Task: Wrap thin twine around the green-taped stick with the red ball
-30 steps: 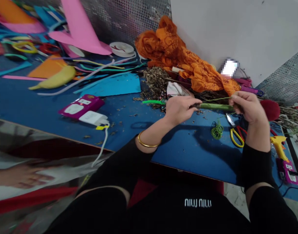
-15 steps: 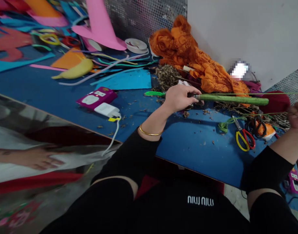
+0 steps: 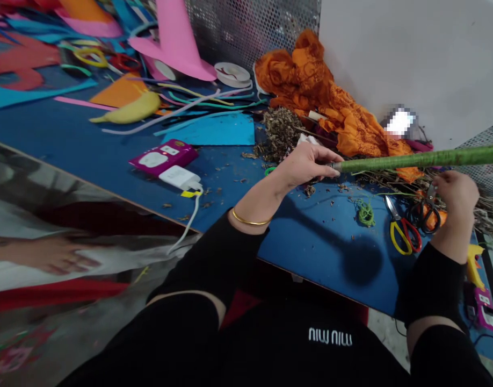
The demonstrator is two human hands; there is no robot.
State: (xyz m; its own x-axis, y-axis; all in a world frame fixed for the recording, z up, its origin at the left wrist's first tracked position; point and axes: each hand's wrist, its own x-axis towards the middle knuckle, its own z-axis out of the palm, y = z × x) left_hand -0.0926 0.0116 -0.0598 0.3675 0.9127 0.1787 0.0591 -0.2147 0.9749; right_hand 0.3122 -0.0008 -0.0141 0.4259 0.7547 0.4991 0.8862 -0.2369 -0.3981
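My left hand [image 3: 306,164] pinches the narrow left end of a long rod wrapped in green [image 3: 415,160]. The rod slants slightly up and runs out past the right edge of the view. Below it, my right hand [image 3: 458,196] is closed, fingertips together beside black-handled scissors [image 3: 426,212]. A thin green string [image 3: 395,194] leads toward those fingers; its grip there is small and partly hidden. On the blue table lies a tangle of the same green string [image 3: 364,213], next to scissors with yellow and red handles [image 3: 405,232].
Dried plant matter [image 3: 282,129] and a crumpled orange cloth [image 3: 331,102] lie behind the rod. A purple power strip [image 3: 164,157] with a white plug stands left. Farther left are a yellow banana-shaped thing [image 3: 129,110] and a pink cone hat [image 3: 178,43]. Another person's hand [image 3: 65,257] rests at lower left.
My right hand has come in from the far right to below the rod. The rod has tilted up and reaches farther right. The string stretched along it no longer shows.
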